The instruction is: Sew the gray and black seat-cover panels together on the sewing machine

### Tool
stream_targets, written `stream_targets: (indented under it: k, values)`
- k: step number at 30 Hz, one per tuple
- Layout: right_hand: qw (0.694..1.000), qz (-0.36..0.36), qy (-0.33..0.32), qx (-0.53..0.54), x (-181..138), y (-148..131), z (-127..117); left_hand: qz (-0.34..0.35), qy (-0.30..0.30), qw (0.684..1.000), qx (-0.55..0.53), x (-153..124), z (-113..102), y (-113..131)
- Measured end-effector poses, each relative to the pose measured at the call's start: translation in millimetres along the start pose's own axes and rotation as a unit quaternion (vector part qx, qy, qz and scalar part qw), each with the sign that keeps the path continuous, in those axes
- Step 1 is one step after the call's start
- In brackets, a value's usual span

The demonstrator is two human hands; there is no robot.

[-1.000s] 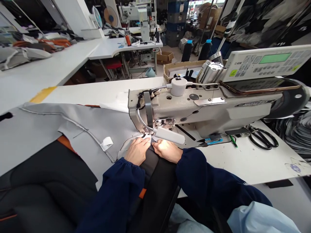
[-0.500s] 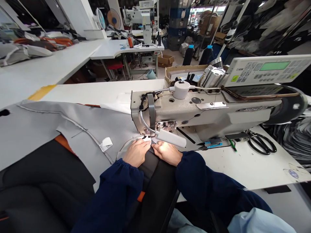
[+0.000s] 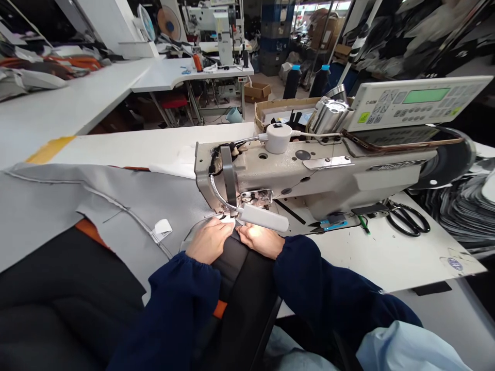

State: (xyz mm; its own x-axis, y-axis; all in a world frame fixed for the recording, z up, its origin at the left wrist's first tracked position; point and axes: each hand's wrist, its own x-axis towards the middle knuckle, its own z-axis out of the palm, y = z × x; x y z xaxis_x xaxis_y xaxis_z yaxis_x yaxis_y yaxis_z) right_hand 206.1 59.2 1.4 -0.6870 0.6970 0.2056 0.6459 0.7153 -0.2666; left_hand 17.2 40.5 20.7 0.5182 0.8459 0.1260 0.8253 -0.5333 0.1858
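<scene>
A beige industrial sewing machine [image 3: 309, 175] stands on the white table [image 3: 386, 257]. My left hand [image 3: 209, 239] and my right hand [image 3: 261, 239] lie side by side just in front of its needle, under a small lit lamp [image 3: 263, 218]. Both press down on a strip of black material [image 3: 240, 278] that runs from my lap to the needle. The fingers of both hands are curled close together on the material. Grey fabric [image 3: 116, 201] with a white tag [image 3: 162, 228] spreads out to the left of my left hand.
Black scissors [image 3: 408, 220] lie on the table right of the machine. A control panel [image 3: 417, 103] sits above the machine. Black and orange material [image 3: 58, 288] lies at the lower left. Other tables and sewing machines [image 3: 220, 31] stand behind.
My hands have stayed at the needle on the black material. The view has shifted a little, so everything sits slightly further left.
</scene>
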Motion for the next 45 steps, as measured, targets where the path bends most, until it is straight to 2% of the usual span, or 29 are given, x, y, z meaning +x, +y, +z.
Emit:
stream_targets:
  k: [4,10,15,18,20,22,26,28,34,45]
  values:
    - [1.000,-0.002,0.007,-0.013,1.5,1.2,2.2,0.024,-0.030,0.997,0.062,3.7,-2.7,6.5]
    - [0.998,-0.021,0.030,-0.041,2.9,-0.1,4.3,0.064,-0.031,0.993,0.089,8.6,-5.4,4.3]
    - [0.998,-0.012,0.024,-0.058,-0.6,-1.8,4.2,0.115,0.029,0.991,0.061,6.6,-1.4,-3.0]
    - [0.996,-0.023,0.047,-0.065,-3.8,0.6,0.4,0.109,0.069,0.991,0.017,4.4,1.5,-6.7]
    - [0.995,-0.063,0.066,-0.044,-6.7,2.8,-3.7,0.081,0.086,0.993,-0.002,3.1,1.4,-7.4]
    - [0.988,-0.138,0.066,0.008,-10.7,2.6,-7.1,0.049,0.090,0.995,-0.019,1.9,-0.1,-6.6]
    - [0.938,-0.330,0.008,0.107,-22.7,-11.4,-5.9,0.008,0.047,0.998,-0.038,-0.8,0.0,-1.1]
    - [0.928,-0.360,-0.014,0.093,-29.3,-21.6,-1.4,-0.009,0.027,0.999,-0.024,-2.3,3.7,3.1]
    - [0.944,-0.327,-0.025,0.037,-34.4,-33.2,10.7,-0.051,-0.006,0.998,0.029,-0.1,11.9,15.0]
    - [0.956,-0.287,-0.043,0.025,-23.9,-35.9,7.2,-0.092,-0.050,0.991,0.088,7.6,3.1,26.4]
